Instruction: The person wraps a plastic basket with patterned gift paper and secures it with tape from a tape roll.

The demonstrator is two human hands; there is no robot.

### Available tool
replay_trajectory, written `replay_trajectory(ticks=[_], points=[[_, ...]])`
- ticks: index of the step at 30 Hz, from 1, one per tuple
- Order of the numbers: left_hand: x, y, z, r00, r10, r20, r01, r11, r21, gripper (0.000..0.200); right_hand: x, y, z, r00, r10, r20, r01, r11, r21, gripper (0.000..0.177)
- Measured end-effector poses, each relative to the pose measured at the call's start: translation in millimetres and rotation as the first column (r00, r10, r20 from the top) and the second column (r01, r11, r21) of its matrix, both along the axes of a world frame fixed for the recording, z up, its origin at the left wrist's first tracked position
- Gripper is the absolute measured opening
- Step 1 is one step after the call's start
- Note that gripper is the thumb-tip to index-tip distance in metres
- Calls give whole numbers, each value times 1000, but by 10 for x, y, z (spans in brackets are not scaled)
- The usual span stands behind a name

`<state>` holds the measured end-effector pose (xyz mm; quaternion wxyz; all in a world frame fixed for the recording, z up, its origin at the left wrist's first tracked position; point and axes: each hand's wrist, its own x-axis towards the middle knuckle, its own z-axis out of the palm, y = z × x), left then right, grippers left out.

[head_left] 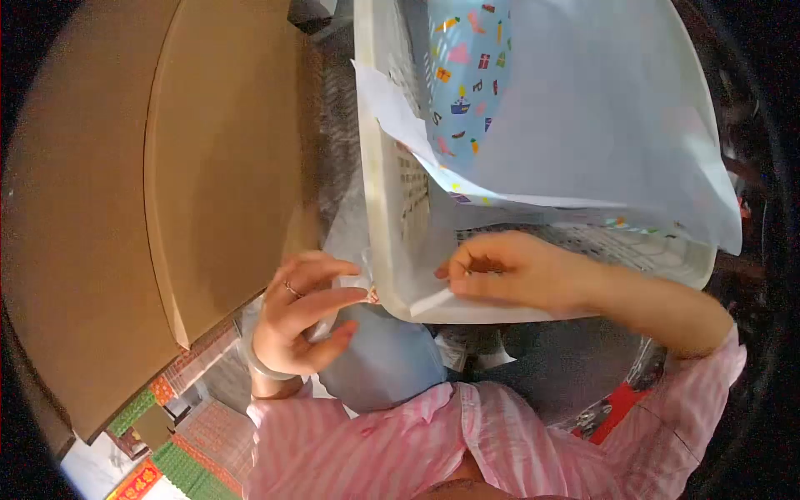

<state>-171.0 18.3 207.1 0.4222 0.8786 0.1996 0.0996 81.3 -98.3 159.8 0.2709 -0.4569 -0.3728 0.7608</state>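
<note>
My left hand [304, 317], with a ring on a finger and a band at the wrist, is just outside the near left corner of a white plastic basket [372, 192]. Its fingers are apart, and a tiny red-and-white patterned bit shows by one fingertip. Over the basket's near corner, my right hand [512, 271] has its fingers curled together; whatever lies in them, if anything, is hidden. Inside the basket rests a large pale sheet [592, 108], its light blue printed side [467, 92] showing small coloured pictures where it folds over at the left.
A big brown cardboard box [233, 167] stands at the left, close to the basket. Red and green patterned packs [200, 442] lie at the lower left. A red object [612, 412] is at the lower right. Dark clutter borders the basket's right side.
</note>
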Motion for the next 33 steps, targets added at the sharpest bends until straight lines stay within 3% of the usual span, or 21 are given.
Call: replay_trajectory(ticks=[3,4,7,8,9,11,15,19,21,22,25,26,27,29,33], points=[[47,-28,-25,999,-37,37,35,998,52,36,-93,114,-262,998,53,37,-47,988,-146,26],[53,-37,-27,998,-36,49,32,996,84,40,-90,159,-326,995,83,-51,-90,984,-155,31],[63,-57,-24,999,-24,40,18,991,131,45,-55,298,-348,979,201,6,-193,944,-267,27],[79,-64,-11,999,-30,18,27,987,156,45,-119,250,-538,986,113,-127,-132,978,-160,29],[94,-71,-1,999,-36,-3,36,983,180,46,-157,249,-633,985,114,-131,-135,978,-160,29],[128,-76,11,998,-57,-12,58,982,182,46,-190,226,-806,934,48,-355,-99,987,-127,34],[179,-76,-1,995,-103,-11,103,974,200,47,-60,278,-577,952,213,-222,-219,976,-3,37],[230,-71,-35,992,-115,-46,122,965,233,46,-143,261,-652,952,177,-250,-176,984,26,33],[255,-72,-57,989,-140,-36,145,959,245,44,-178,280,-631,963,209,-170,-206,978,36,29],[261,-73,-61,990,-140,-36,144,959,245,44,-192,291,-686,965,256,-47,-247,958,146,28],[273,-74,-66,987,-152,-47,159,948,275,42,-223,326,-568,974,210,-85,-202,975,97,30],[281,-67,-70,984,-176,-37,179,938,298,42,-145,337,-419,967,252,-32,-254,966,-46,32],[284,-63,-74,979,-200,-29,198,926,320,42,-161,331,-448,967,255,-33,-256,966,-46,32],[279,-61,-80,977,-208,-39,209,922,327,42,-236,276,-571,991,131,-19,-125,974,191,34],[279,-49,-100,968,-245,-52,247,899,362,41,-348,217,-707,1000,19,21,-25,943,331,33]])
